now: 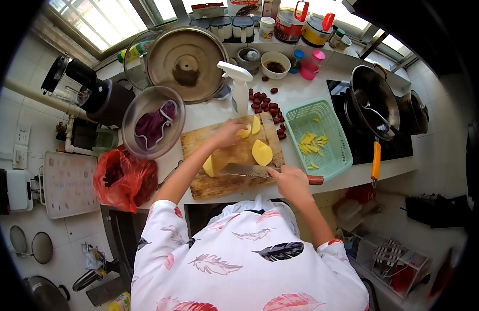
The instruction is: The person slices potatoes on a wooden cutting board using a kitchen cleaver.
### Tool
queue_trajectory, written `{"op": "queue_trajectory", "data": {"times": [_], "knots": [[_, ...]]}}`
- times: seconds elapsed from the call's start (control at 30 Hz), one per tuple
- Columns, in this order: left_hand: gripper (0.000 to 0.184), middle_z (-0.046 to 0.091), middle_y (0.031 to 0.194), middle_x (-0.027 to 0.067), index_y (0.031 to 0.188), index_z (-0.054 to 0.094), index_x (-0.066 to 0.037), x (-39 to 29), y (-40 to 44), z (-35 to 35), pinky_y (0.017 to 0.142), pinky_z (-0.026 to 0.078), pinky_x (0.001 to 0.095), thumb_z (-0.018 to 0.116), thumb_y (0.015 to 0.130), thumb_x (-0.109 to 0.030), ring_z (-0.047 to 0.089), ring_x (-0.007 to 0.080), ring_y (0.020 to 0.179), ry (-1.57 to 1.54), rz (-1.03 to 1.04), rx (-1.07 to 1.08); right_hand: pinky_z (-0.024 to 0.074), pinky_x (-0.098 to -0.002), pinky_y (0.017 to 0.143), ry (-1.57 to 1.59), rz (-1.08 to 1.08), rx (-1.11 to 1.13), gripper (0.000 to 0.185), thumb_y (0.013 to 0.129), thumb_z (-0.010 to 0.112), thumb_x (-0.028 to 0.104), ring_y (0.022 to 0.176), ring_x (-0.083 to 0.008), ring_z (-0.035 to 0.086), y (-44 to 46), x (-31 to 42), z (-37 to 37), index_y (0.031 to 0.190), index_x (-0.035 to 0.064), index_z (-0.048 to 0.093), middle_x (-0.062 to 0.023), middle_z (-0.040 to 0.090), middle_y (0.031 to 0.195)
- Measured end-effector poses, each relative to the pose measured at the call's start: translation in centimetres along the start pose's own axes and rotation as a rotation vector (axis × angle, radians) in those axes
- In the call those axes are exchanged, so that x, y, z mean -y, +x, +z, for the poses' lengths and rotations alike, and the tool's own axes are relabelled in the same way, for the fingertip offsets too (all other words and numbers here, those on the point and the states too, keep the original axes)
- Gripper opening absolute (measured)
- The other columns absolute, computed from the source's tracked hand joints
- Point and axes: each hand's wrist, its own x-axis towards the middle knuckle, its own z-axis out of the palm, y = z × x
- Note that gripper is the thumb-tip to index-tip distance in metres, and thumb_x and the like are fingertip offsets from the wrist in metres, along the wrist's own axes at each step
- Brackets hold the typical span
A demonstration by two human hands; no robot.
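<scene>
My right hand (292, 183) is wrapped round the reddish-brown handle of a kitchen knife (245, 170), whose broad blade lies low over the front of the wooden cutting board (226, 189). Toward the back of the board, the fingers of my left hand (229, 133) close on a peeled yellow potato piece (244, 132), partly covered by them. A second potato piece (256, 124) is just right of it. A larger potato chunk (262, 152) sits beyond the blade, and another piece (209, 166) is at the left under my forearm. Cut potato sticks (312, 143) lie in a green plastic basket (339, 165).
Red dates (265, 103) are scattered behind the board near a white spray bottle (240, 96). At the left are a bowl with a purple cloth (156, 124) and a red plastic bag (126, 181). A wok (374, 85) with an orange handle occupies the stove at the right.
</scene>
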Motion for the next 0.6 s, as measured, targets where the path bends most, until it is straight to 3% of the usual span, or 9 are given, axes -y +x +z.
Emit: {"op": "queue_trajectory", "data": {"times": [0.07, 0.13, 0.17, 0.27, 0.3, 0.37, 0.43, 0.5, 0.6], "knots": [[0.030, 0.062, 0.102, 0.0127, 0.110, 0.058, -0.004, -1.3, 0.0, -0.7, 0.079, 0.048, 0.0364, 0.058, 0.081, -0.008, 0.061, 0.0270, 0.090, 0.112, 0.106, -0.066, 0.0488, -0.0379, 0.059, 0.041, 0.084, 0.031, 0.031, 0.075, 0.055, 0.007, 0.063, -0.0287, 0.061, -2.4, 0.0, -1.0, 0.104, 0.0135, 0.062, -0.0114, 0.059, 0.071], [0.031, 0.060, 0.105, 0.0141, 0.110, 0.058, -0.003, -3.9, 0.3, -2.0, 0.080, 0.048, 0.0358, 0.060, 0.080, -0.013, 0.060, 0.0269, 0.091, -0.099, -0.281, 0.219, 0.0490, -0.0403, 0.061, 0.100, 0.359, 0.121, 0.028, 0.078, 0.054, 0.008, 0.065, -0.0318, 0.062, -4.7, 0.3, -2.3, 0.104, 0.0117, 0.063, -0.0150, 0.061, 0.073], [0.031, 0.060, 0.105, 0.0141, 0.110, 0.058, -0.003, -3.9, 0.3, -0.9, 0.080, 0.048, 0.0358, 0.060, 0.080, -0.013, 0.060, 0.0269, 0.091, -0.097, -0.276, 0.226, 0.0490, -0.0403, 0.061, 0.103, 0.367, 0.119, 0.028, 0.078, 0.054, 0.008, 0.065, -0.0318, 0.062, -5.9, 0.2, -2.4, 0.104, 0.0117, 0.063, -0.0150, 0.061, 0.073], [0.058, 0.052, 0.112, 0.0211, 0.119, 0.049, 0.000, -4.3, 0.0, 4.1, 0.080, 0.047, 0.0366, 0.072, 0.073, -0.026, 0.057, 0.0312, 0.092, -0.385, -0.324, 0.029, 0.0485, -0.0427, 0.063, 0.205, 0.577, -0.003, 0.023, 0.081, 0.053, 0.009, 0.067, -0.0345, 0.061, -8.5, -0.2, -2.8, 0.101, 0.0094, 0.065, -0.0184, 0.062, 0.072], [0.058, 0.052, 0.112, 0.0211, 0.119, 0.049, 0.000, -5.3, -0.2, 5.3, 0.080, 0.047, 0.0366, 0.072, 0.073, -0.026, 0.057, 0.0312, 0.092, -0.389, -0.317, 0.041, 0.0485, -0.0427, 0.063, 0.205, 0.591, -0.003, 0.023, 0.081, 0.053, 0.009, 0.067, -0.0345, 0.061, -8.9, -0.2, -2.7, 0.101, 0.0094, 0.065, -0.0184, 0.062, 0.072], [0.072, 0.048, 0.110, 0.0221, 0.125, 0.041, 0.001, -7.2, -0.5, 7.3, 0.086, 0.043, 0.0363, 0.075, 0.067, -0.026, 0.050, 0.0349, 0.102, 0.005, -0.208, -0.146, 0.0484, -0.0431, 0.064, 0.230, 0.682, -0.050, 0.023, 0.082, 0.053, 0.010, 0.069, -0.0349, 0.061, -9.5, -0.5, -2.3, 0.101, 0.0091, 0.065, -0.0179, 0.063, 0.074], [0.073, 0.045, 0.107, 0.0203, 0.124, 0.040, 0.000, -8.8, -0.4, 8.4, 0.087, 0.041, 0.0377, 0.077, 0.064, -0.020, 0.046, 0.0360, 0.102, -0.078, -0.270, -0.125, 0.0484, -0.0432, 0.065, 0.239, 0.712, -0.085, 0.023, 0.082, 0.053, 0.011, 0.071, -0.0353, 0.061, -9.8, -0.6, -1.6, 0.101, 0.0089, 0.065, -0.0178, 0.063, 0.076], [0.061, 0.044, 0.103, 0.0198, 0.117, 0.043, -0.002, -10.2, -0.6, 9.4, 0.083, 0.042, 0.0395, 0.074, 0.066, -0.013, 0.047, 0.0364, 0.098, -0.208, -0.251, -0.304, 0.0483, -0.0433, 0.065, 0.251, 0.734, -0.115, 0.023, 0.082, 0.054, 0.011, 0.072, -0.0357, 0.061, -9.9, -0.4, -1.2, 0.102, 0.0086, 0.065, -0.0178, 0.064, 0.078], [0.051, 0.044, 0.103, 0.0186, 0.112, 0.044, -0.005, -11.6, -0.9, 9.3, 0.079, 0.043, 0.0409, 0.068, 0.068, -0.005, 0.048, 0.0384, 0.096, -0.245, -0.209, -0.316, 0.0482, -0.0429, 0.066, 0.321, 0.781, -0.129, 0.023, 0.082, 0.054, 0.012, 0.075, -0.0362, 0.061, -9.4, 0.1, -1.1, 0.102, 0.0077, 0.065, -0.0179, 0.064, 0.082]]}}
